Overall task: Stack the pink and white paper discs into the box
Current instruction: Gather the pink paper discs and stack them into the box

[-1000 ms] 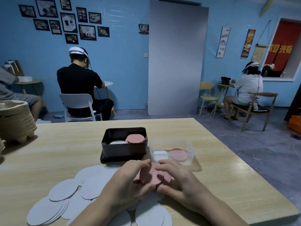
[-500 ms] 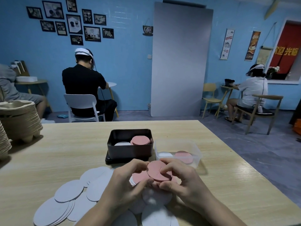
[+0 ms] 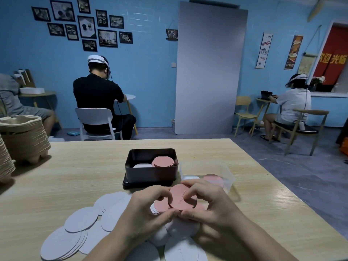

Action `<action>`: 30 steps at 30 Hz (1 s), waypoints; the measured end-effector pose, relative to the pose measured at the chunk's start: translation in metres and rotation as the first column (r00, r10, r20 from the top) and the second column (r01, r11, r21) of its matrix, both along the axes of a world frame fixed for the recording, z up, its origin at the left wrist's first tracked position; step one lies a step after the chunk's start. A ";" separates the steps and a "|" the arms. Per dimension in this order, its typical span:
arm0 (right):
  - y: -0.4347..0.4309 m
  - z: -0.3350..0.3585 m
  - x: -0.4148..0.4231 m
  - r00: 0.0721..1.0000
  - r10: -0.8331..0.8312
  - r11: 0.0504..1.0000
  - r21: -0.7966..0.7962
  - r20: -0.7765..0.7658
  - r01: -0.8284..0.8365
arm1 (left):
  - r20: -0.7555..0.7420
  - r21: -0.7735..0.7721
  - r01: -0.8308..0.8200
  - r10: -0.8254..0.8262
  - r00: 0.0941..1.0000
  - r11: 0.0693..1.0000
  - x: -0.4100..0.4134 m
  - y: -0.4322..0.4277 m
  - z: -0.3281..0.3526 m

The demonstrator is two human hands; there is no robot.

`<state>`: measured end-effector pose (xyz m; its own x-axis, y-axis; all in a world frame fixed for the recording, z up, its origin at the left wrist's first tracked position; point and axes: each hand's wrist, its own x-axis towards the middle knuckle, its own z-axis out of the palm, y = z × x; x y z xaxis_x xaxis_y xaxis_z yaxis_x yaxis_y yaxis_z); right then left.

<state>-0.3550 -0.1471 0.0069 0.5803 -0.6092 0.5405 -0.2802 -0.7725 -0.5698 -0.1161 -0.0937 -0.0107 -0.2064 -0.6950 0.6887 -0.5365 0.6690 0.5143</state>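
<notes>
Holding the pink stack (image 3: pixel 182 197) up off the loose white discs (image 3: pixel 81 222) now, not flat like a second ago; gripped round the rim by left hand (image 3: pixel 148 210) and right hand (image 3: pixel 212 204), fingers curled. Looks squared and ready to drop. Just beyond, black box (image 3: pixel 150 176), clear tub (image 3: pixel 228 178) beside it: short lift over the near wall, bare table (image 3: pixel 75 176) leftward.

The far wall (image 3: pixel 150 81) is bright blue, with a cluster of framed pictures (image 3: pixel 82 27) at upper left and two hanging banners (image 3: pixel 264 50) at right. A tall grey panel (image 3: pixel 209 72) (plain, unmarked) leans against it. The floor (image 3: pixel 301 176) is grey-blue. A white chair (image 3: pixel 95 117) stands far left, a yellow chair (image 3: pixel 244 113) and a wooden armchair (image 3: pixel 308 129) far right, beside a red curtain (image 3: pixel 333 53). The near table (image 3: pixel 75 166) is pale wood.
</notes>
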 end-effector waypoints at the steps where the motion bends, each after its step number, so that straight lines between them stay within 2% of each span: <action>1: 0.000 0.002 -0.001 0.999 0.005 0.999 -0.035 -0.041 -0.006 | 0.015 -0.006 0.007 -0.007 1.000 1.000 0.000 0.000 0.001; 5: -0.003 0.015 -0.003 0.975 0.013 0.988 -0.149 -0.222 -0.047 | 0.099 -0.033 0.021 -0.018 0.995 0.999 0.000 -0.003 0.006; 8: -0.005 0.024 0.002 0.958 0.030 0.981 -0.174 -0.284 -0.082 | 0.138 -0.046 0.012 -0.006 0.990 0.999 0.004 -0.005 0.007; 12: -0.007 0.027 0.014 0.961 0.023 0.967 -0.238 -0.274 -0.091 | 0.203 -0.065 0.008 0.006 0.979 0.998 0.015 -0.009 0.008; 19: -0.022 0.017 0.037 0.971 -0.035 0.918 -0.393 -0.235 -0.062 | 0.410 -0.080 -0.025 0.056 0.910 0.996 0.042 -0.018 0.022; 25: -0.046 0.027 0.053 0.973 -0.088 0.904 -0.427 -0.214 -0.012 | 0.423 -0.140 -0.014 0.072 0.903 0.990 0.061 -0.035 0.040; 30: -0.081 0.048 0.060 0.986 -0.074 0.952 -0.304 -0.150 0.025 | 0.346 -0.185 -0.131 0.190 0.919 0.974 0.090 -0.049 0.036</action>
<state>-0.2950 -0.2281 0.0549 0.6459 -0.4635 0.6066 -0.3900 -0.8834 -0.2597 -0.0262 -0.1431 0.0252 -0.3548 -0.6302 0.6906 -0.7724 0.6138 0.1633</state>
